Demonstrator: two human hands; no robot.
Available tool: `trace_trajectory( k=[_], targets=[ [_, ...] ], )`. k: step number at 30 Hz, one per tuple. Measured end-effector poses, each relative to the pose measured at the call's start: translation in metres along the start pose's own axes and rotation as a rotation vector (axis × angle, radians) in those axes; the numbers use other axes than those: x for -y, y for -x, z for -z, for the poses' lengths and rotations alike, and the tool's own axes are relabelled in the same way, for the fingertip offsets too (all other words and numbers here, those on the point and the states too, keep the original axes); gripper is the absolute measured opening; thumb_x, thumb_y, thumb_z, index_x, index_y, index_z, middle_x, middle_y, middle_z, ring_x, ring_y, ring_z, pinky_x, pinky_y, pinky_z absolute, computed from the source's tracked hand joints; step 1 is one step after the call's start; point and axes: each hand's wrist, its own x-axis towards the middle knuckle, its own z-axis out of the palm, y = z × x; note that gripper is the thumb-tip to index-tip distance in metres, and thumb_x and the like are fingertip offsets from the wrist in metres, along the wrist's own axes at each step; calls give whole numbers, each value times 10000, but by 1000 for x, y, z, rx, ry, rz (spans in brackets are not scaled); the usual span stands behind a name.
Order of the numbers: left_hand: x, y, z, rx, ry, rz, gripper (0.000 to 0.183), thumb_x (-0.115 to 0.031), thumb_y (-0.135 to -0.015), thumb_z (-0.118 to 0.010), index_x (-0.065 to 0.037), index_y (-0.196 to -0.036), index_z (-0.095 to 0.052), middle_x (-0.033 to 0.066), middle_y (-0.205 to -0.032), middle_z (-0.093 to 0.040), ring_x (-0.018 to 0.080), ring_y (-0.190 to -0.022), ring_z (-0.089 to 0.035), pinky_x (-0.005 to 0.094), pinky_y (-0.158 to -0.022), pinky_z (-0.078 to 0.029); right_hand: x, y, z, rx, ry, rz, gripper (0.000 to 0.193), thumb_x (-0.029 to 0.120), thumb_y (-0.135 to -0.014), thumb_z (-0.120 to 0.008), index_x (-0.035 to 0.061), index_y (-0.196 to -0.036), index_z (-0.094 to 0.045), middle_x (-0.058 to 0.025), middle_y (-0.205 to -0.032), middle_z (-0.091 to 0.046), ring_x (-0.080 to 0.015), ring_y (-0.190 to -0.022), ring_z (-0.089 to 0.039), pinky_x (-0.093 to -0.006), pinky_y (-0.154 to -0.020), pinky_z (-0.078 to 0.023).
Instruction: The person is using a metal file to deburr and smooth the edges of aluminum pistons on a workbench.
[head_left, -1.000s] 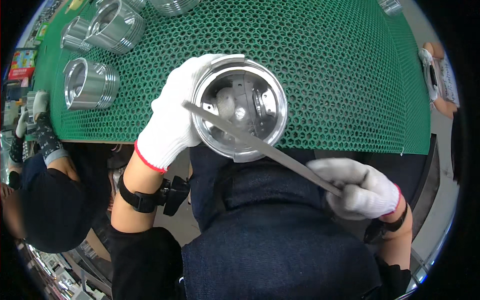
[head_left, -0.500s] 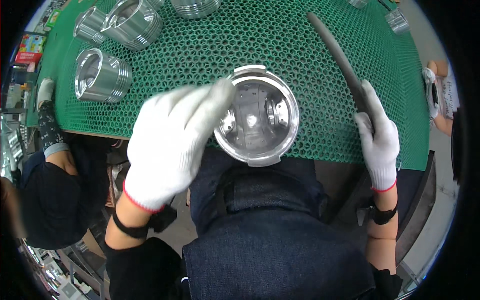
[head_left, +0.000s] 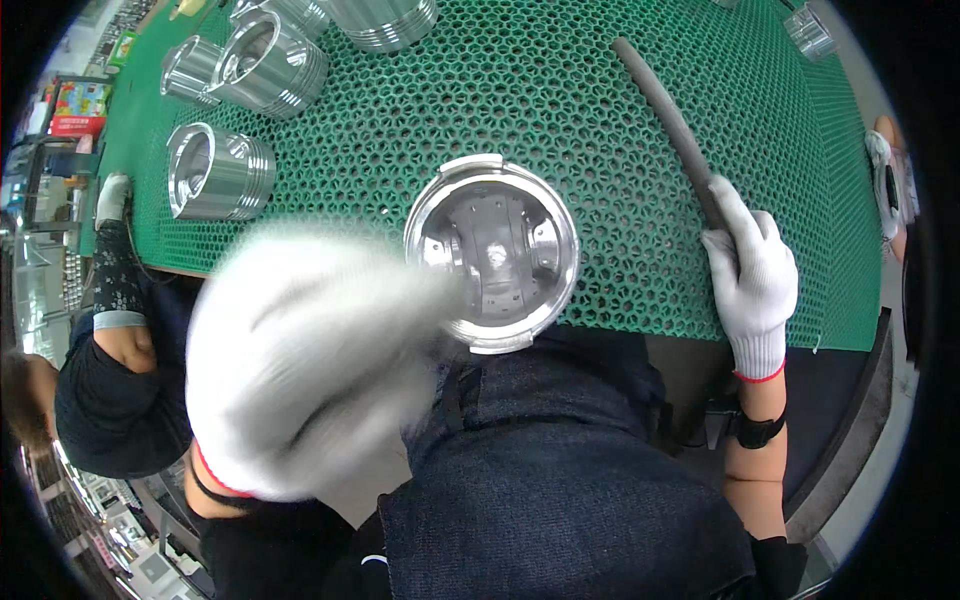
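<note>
A silver metal piston [head_left: 497, 255] stands near the table's front edge, its open hollow side facing up. My left hand [head_left: 310, 360], in a white knitted glove with red trim, is raised at the piston's left and partly in front of its rim. Motion smears its fingers, and whether it touches the piston or holds anything is unclear. At the right, my gloved right hand [head_left: 756, 275] is closed around the near end of a long dark grey file [head_left: 678, 128]. The file slants away over the green mat, apart from the piston.
Several more pistons [head_left: 225, 172] stand or lie at the far left of the green honeycomb mat [head_left: 520, 90]. Another metal cylinder [head_left: 810, 32] is at the far right edge. A co-worker's gloved hand [head_left: 113, 195] rests at the left edge; another person's hand [head_left: 885, 165] shows at right.
My left hand has come off the piston's upper left rim, moving down, left and closer to the camera. The piston appears slightly further left and nearer. My right hand keeps the file.
</note>
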Motion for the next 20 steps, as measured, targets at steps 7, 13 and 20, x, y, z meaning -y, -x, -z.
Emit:
trace_trajectory(
  k=[7,13,20],
  targets=[
    [44,-105,-43,273,-1246,-220,638,-77,-734,-737,-159,-1352,-599,83,-1227,-653,312,-1173,-621,473,-1052,-464,-9,-6,-30,-60,-101,11,593,62,-806,-754,241,-1362,-648,-61,-853,-650,-260,-744,-694,-376,-681,-547],
    [16,-77,-8,152,-1060,-244,526,32,-752,-676,-67,-1269,-651,125,-1204,-674,334,-1143,-637,514,-1071,-464,-12,-5,-25,-59,-111,9,579,50,-792,-754,222,-1338,-667,-59,-849,-646,-252,-746,-692,-373,-679,-540],
    [12,-35,3,176,-1085,-34,496,-93,-692,-687,-124,-1186,-707,111,-1194,-667,306,-1099,-646,500,-1041,-489,-17,-7,-27,9,-219,-8,604,16,-777,-742,204,-1347,-669,-67,-845,-659,-232,-778,-721,-357,-717,-566]
  ],
)
